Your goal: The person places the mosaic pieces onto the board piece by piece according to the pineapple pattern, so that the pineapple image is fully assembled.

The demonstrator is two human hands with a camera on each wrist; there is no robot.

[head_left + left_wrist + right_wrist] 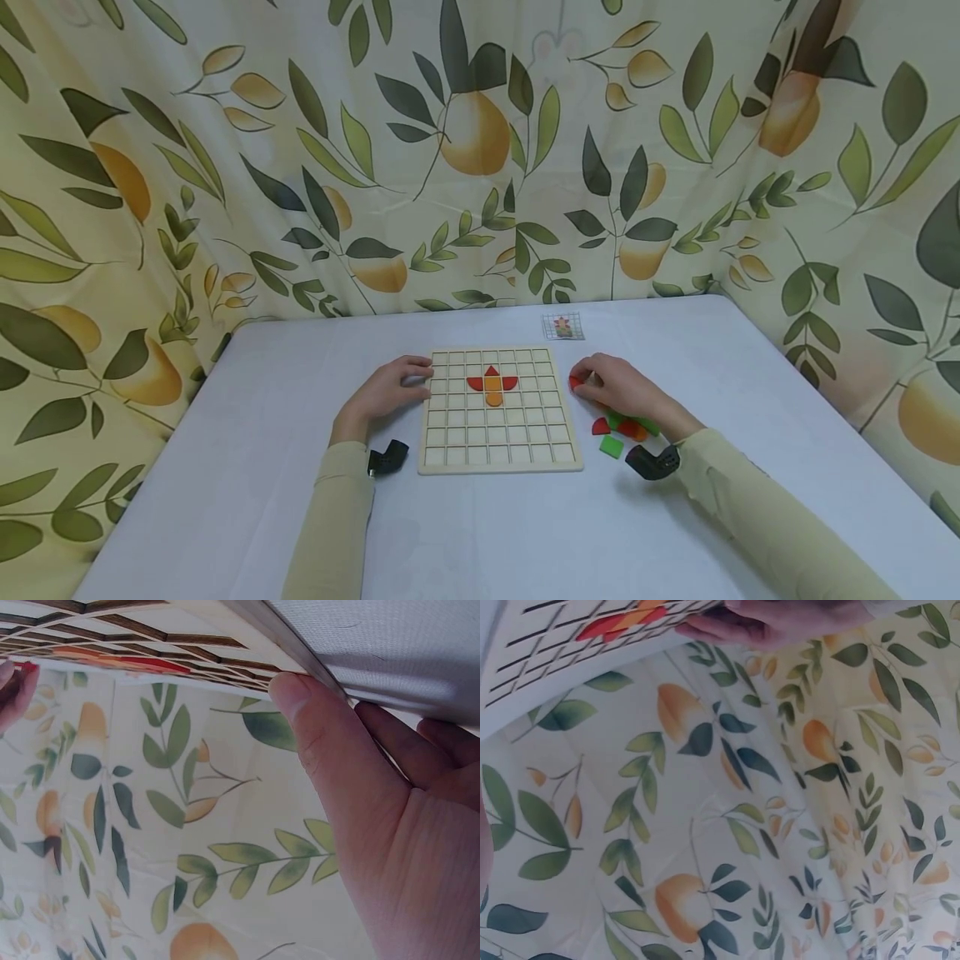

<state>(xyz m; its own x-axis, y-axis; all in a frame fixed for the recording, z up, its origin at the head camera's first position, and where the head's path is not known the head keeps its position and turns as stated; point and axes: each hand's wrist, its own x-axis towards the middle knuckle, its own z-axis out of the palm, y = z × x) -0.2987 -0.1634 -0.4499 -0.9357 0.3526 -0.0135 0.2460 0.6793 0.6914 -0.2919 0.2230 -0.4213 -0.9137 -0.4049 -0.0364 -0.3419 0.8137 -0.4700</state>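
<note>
A wooden grid board point(497, 437) lies on the white table. On its upper rows sits a small figure of red and orange pieces point(492, 385), also seen in the right wrist view as red and orange pieces point(622, 621). My left hand point(418, 377) rests at the board's left edge with relaxed fingers, and its thumb point(322, 742) touches the board edge point(247, 664). Just right of the board, my right hand point(582, 381) pinches a red piece point(574, 383). Under that wrist lie loose red, orange and green pieces point(624, 427) and a green square point(611, 446).
A small picture card point(563, 326) lies behind the board near the table's far edge. A leaf-and-pear curtain point(480, 150) closes in the back and both sides. Black wrist cameras point(388, 457) sit on both forearms.
</note>
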